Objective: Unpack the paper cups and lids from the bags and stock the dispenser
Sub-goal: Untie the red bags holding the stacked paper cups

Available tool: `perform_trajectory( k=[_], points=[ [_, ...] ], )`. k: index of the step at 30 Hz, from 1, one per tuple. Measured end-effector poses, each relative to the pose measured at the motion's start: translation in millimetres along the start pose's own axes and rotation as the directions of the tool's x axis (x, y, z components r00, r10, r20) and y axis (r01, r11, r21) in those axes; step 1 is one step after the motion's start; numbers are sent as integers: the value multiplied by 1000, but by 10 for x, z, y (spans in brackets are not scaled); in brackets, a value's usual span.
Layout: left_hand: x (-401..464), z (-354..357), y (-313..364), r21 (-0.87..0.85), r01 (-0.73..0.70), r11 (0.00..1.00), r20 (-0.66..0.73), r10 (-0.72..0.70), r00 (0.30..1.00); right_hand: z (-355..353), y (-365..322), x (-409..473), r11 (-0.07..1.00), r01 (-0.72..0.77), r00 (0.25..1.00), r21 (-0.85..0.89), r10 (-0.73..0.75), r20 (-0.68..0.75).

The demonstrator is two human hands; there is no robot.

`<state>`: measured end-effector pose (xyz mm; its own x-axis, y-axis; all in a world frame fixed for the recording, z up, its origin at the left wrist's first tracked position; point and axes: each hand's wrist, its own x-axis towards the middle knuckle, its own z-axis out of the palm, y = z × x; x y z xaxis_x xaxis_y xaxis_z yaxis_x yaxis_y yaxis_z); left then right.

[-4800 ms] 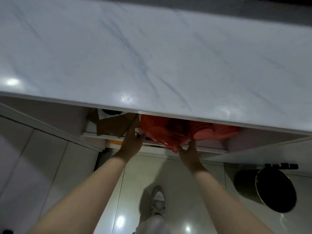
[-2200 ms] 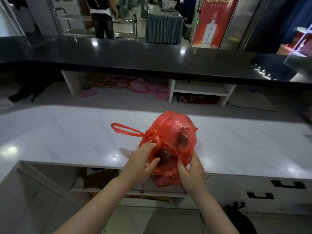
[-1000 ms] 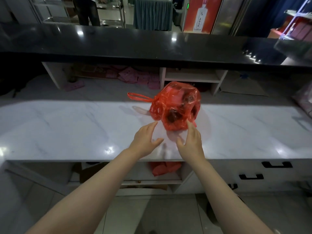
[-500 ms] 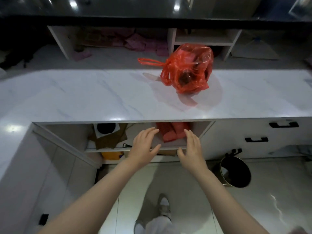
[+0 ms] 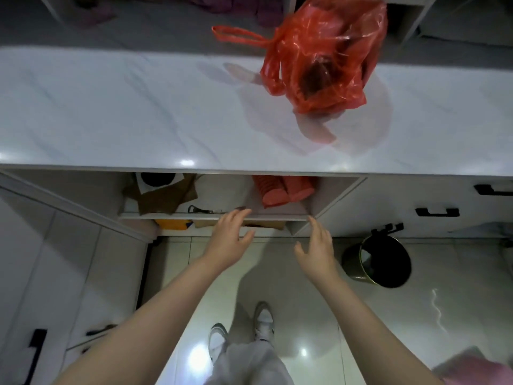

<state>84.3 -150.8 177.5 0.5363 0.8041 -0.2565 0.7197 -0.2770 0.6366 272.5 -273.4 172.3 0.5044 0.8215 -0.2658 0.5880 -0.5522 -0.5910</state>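
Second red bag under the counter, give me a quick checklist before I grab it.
1. Both hands free: ok. The left hand and right hand are open and hold nothing.
2. Second red bag in sight: ok, it lies on the upper shelf at the right side of the open compartment.
3. Path to it: ok, nothing stands in front of it; the brown cardboard lies off to the left.
4. Room on the countertop: ok, bare marble left of the first red bag.
5. What is inside the second bag: cannot tell.
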Motion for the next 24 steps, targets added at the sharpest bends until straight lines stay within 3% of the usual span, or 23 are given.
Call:
perform_trajectory(
  k=[3, 6, 11, 17, 24],
  points=[
    [307, 202, -77, -28, 118, 993, 18, -117, 993, 47, 159, 396, 996, -74, 997, 45, 73, 16],
    [672, 450, -165, -150, 147, 978, -4, -150, 989, 106, 294, 825, 976, -87, 992, 199, 104, -75],
    [1221, 853, -281, -315, 238, 919, 30, -241, 970, 321, 498, 1501, 970, -97, 993, 224, 110, -49],
    [1760, 1176, -409, -639, 468, 610, 177, -476, 862, 491, 549, 2055, 979, -91, 993, 180, 103, -57],
    [2183, 1382, -429, -746, 506, 433, 283, -481, 830, 609, 730, 2398, 951, -214, 976, 225, 216, 16]
  ],
)
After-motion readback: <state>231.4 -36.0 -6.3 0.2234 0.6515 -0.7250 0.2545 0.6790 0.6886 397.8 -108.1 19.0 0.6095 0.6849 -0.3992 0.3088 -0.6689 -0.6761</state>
